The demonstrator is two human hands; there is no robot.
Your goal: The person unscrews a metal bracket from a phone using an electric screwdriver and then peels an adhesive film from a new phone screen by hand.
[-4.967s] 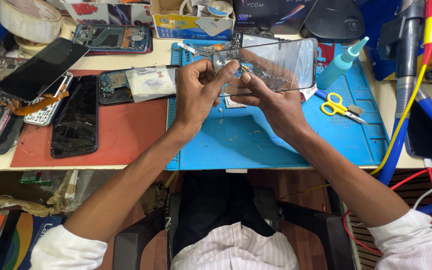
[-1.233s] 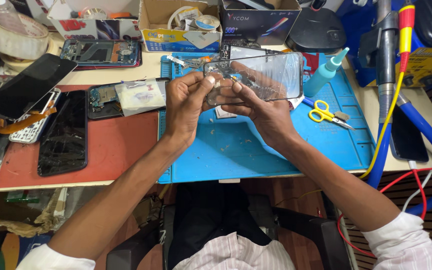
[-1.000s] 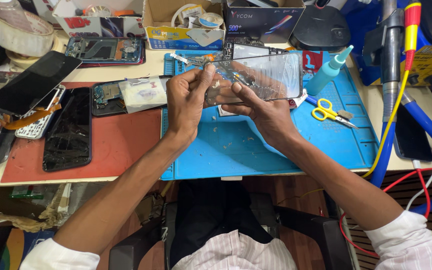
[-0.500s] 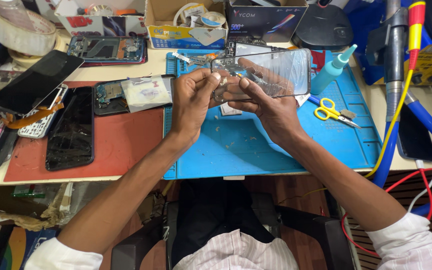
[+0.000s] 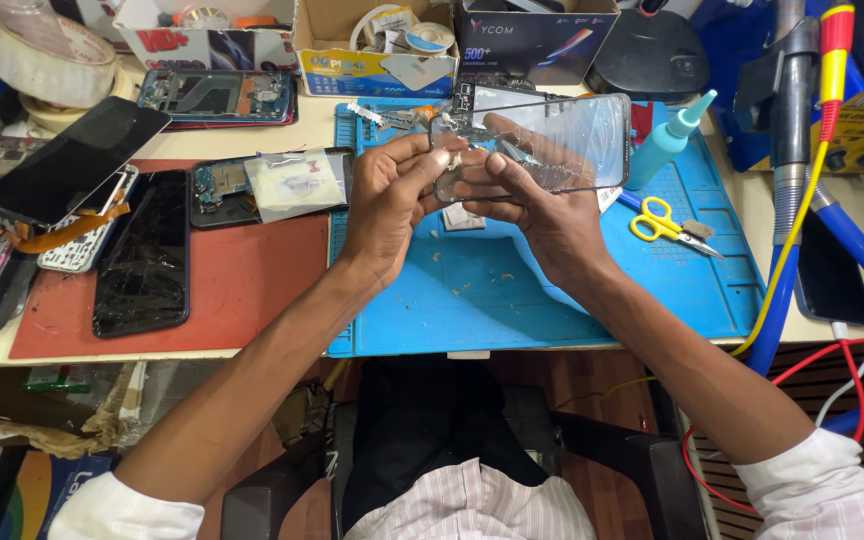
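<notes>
While hands point(image 5: 472, 195) hold glass point(image 5: 562, 140) — scissors point(image 5: 667, 222) near.

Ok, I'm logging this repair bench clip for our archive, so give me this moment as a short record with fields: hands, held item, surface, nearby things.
left hand: left hand pinches the left end of the glass panel
right hand: right hand grips the panel from below, thumb on its near edge
held item: clear phone glass panel, raised above the mat
surface: blue work mat beside a red mat
nearby: yellow-handled scissors, teal squeeze bottle, cracked black phone screen
</notes>
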